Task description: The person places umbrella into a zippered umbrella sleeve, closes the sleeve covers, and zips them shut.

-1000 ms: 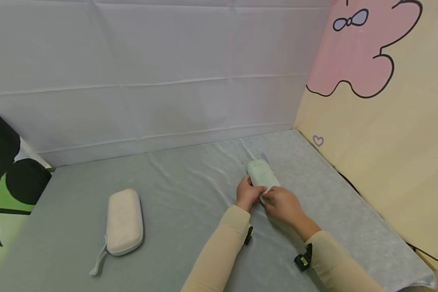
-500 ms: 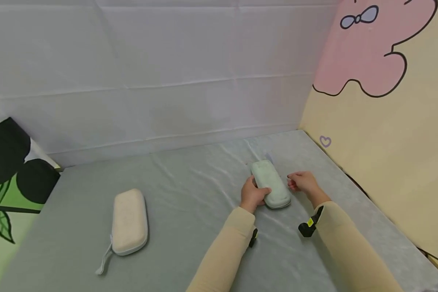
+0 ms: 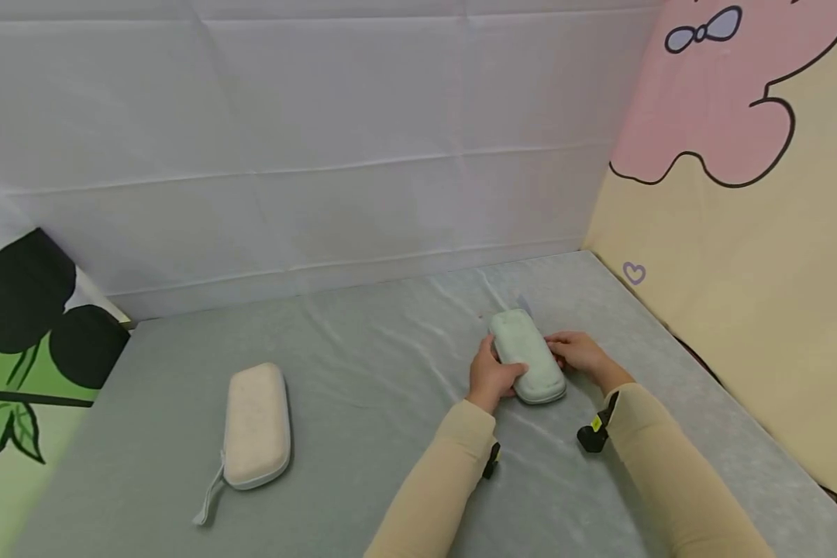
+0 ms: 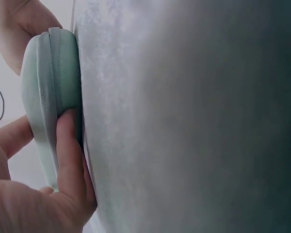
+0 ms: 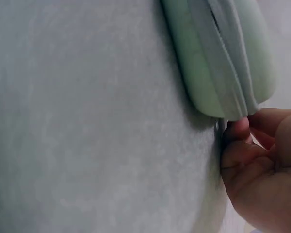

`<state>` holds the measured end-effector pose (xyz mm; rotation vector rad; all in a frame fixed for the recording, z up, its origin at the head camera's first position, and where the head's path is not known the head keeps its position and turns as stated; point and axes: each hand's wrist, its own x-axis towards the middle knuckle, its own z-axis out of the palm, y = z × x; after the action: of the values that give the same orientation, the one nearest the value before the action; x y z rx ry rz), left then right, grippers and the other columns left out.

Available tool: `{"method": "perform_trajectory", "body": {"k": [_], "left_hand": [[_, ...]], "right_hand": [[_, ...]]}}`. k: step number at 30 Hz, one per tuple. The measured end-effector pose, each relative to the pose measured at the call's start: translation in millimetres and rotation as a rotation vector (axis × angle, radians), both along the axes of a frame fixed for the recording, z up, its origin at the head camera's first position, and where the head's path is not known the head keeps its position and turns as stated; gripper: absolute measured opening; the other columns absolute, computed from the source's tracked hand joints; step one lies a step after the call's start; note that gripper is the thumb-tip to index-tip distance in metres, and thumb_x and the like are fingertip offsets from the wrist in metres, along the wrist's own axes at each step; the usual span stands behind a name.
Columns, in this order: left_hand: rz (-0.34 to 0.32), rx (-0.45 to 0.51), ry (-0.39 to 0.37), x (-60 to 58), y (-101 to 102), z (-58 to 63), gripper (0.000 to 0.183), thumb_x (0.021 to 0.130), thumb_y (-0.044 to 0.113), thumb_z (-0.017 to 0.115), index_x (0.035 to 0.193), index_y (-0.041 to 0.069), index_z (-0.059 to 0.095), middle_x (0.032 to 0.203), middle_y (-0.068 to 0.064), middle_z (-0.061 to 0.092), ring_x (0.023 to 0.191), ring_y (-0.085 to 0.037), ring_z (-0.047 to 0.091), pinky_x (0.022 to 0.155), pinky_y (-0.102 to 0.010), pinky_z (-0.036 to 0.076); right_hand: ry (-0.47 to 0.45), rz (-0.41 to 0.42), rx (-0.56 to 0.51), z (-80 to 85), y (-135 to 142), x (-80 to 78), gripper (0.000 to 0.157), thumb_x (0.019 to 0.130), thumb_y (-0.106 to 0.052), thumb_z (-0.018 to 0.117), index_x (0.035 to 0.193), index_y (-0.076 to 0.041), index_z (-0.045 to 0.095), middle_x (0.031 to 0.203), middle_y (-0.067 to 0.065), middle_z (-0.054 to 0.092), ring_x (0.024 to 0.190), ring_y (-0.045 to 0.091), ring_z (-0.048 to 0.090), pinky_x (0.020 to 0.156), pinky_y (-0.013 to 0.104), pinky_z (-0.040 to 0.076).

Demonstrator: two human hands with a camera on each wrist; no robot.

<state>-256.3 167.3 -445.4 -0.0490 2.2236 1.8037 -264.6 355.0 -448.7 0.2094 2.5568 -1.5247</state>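
A pale green zip case (image 3: pixel 526 345) lies on the grey cloth toward the right. My left hand (image 3: pixel 490 375) grips its left side, thumb over the lid; in the left wrist view its fingers (image 4: pixel 70 160) press along the zipped side. My right hand (image 3: pixel 580 353) is at the case's right edge. The right wrist view shows its bent fingertips (image 5: pixel 240 128) pinching at the end of the zip band (image 5: pixel 228 87); what sits between them is hidden. A narrow dark slit runs along the band there. The lid is down.
A beige case (image 3: pixel 256 426) with a grey wrist strap (image 3: pixel 211 496) lies at the left on the cloth-covered table (image 3: pixel 356 465). A white sheet (image 3: pixel 286 139) hangs behind, and a yellow printed backdrop (image 3: pixel 753 271) borders the right side.
My right hand has gone from the case's near end, out to its right, and back against the right edge. My left hand keeps its grip. The view has turned slightly left.
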Motion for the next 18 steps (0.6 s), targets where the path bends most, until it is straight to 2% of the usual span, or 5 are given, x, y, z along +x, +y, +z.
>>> {"method": "perform_trajectory", "body": {"k": [5,12,18], "left_hand": [[-0.006,-0.017,0.006,1.0,2.7,1.6,0.076,0.078,0.01,0.077,0.143,0.02,0.039,0.134,-0.009,0.048,0.086,-0.025,0.061,0.05,-0.032,0.052],[-0.003,-0.018,-0.02,1.9,6.6,3.8,0.081,0.075,0.012,0.079,0.144,0.022,0.038,0.137,-0.007,0.045,0.085,-0.023,0.061,0.054,-0.033,0.053],[-0.013,-0.039,-0.007,6.0,9.2,4.5,0.092,0.068,0.013,0.085,0.145,0.022,0.035,0.141,-0.011,0.039,0.095,-0.026,0.058,0.056,-0.032,0.053]], "right_hand": [[0.006,0.006,0.009,-0.3,3.3,1.3,0.027,0.1,-0.01,0.043,0.109,0.011,0.058,0.065,0.0,0.05,0.058,0.012,0.044,0.054,0.026,0.038],[0.021,-0.083,-0.021,-0.5,0.2,1.7,0.028,0.099,-0.013,0.044,0.102,0.011,0.06,0.066,-0.001,0.052,0.058,0.012,0.046,0.055,0.026,0.04],[0.037,-0.168,-0.064,-5.8,2.3,2.0,0.03,0.098,-0.014,0.05,0.105,0.013,0.06,0.066,-0.004,0.054,0.059,0.007,0.049,0.054,0.022,0.043]]}}
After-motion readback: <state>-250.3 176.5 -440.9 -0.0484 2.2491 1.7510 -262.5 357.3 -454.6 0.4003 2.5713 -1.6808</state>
